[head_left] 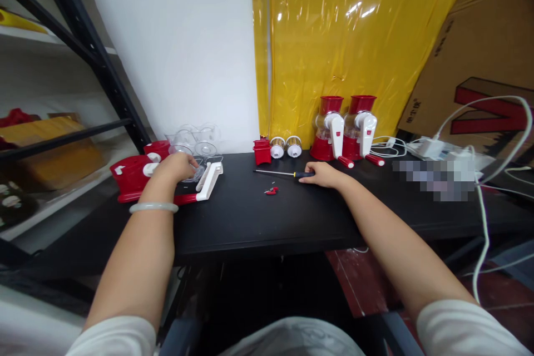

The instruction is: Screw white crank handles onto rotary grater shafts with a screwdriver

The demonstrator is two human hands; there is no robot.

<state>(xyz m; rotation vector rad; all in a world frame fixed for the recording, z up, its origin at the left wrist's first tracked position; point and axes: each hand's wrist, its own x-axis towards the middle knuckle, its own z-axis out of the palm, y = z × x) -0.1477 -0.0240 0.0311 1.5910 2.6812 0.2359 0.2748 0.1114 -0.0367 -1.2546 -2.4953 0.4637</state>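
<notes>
My right hand (pixel 322 174) is closed around the black and yellow handle of a screwdriver (pixel 275 172), whose shaft points left just above the tabletop. My left hand (pixel 178 166) reaches down with bent fingers among clear plastic parts (pixel 192 177); whatever the fingertips grip is hidden. Right beside that hand lies a white crank handle (pixel 213 178) with a red grip. Partly behind my left wrist stands a red base (pixel 130 177) with a white knob. Between the hands, a small red piece (pixel 272 191) lies with tiny metal bits near it.
Clear cups (pixel 205 147) stand against the wall. Red hopper parts (pixel 262 152) sit beside metal drums with white ends (pixel 293 147). Two assembled red and white rotary graters (pixel 331 130) stand at the back. White cables and a power strip (pixel 431 147) occupy the right; a shelf rack (pixel 94 58) rises left.
</notes>
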